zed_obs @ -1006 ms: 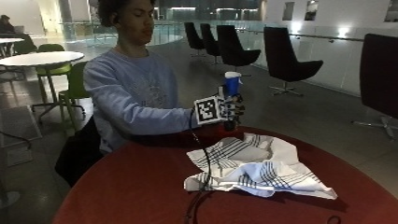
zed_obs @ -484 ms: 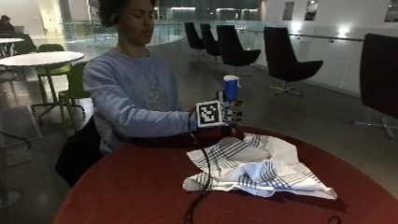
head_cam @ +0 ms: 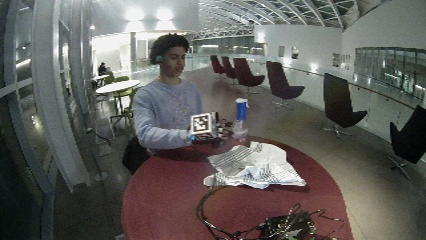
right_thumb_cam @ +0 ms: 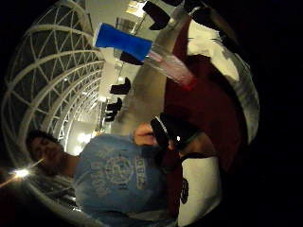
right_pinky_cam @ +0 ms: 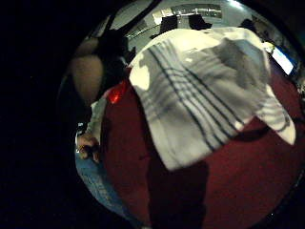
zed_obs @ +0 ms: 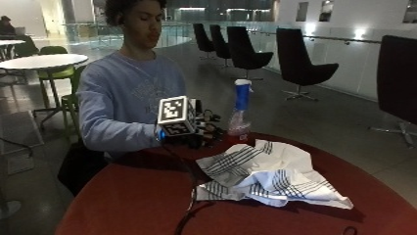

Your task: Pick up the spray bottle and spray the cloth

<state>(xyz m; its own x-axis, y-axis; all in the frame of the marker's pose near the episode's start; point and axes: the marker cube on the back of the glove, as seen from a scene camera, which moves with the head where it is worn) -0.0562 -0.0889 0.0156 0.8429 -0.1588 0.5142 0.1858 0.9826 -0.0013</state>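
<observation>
The spray bottle [zed_obs: 240, 111], clear with a blue head and a reddish base, stands upright on the red table [zed_obs: 137, 196] near its far edge. It also shows in the wide outside view [head_cam: 239, 120] and the thumb side palm view [right_thumb_cam: 142, 49]. My gloved right hand [zed_obs: 198, 133] hovers just left of the bottle, apart from it, with fingers [right_thumb_cam: 171, 132] loosely curled and holding nothing. The white cloth [zed_obs: 270, 171] with dark stripes lies crumpled on the table right of the hand, and it fills much of the little finger side view [right_pinky_cam: 205, 90].
The person's bare left hand [right_pinky_cam: 88, 145] rests low by the lap, below the table's edge. A dark tangle of wires [head_cam: 279, 227] lies at the table's near edge. Black chairs [zed_obs: 300, 61] stand on the floor behind.
My hand has let go of the spray bottle, which came down and now stands on the table. The hand has drawn away to the left and a little lower.
</observation>
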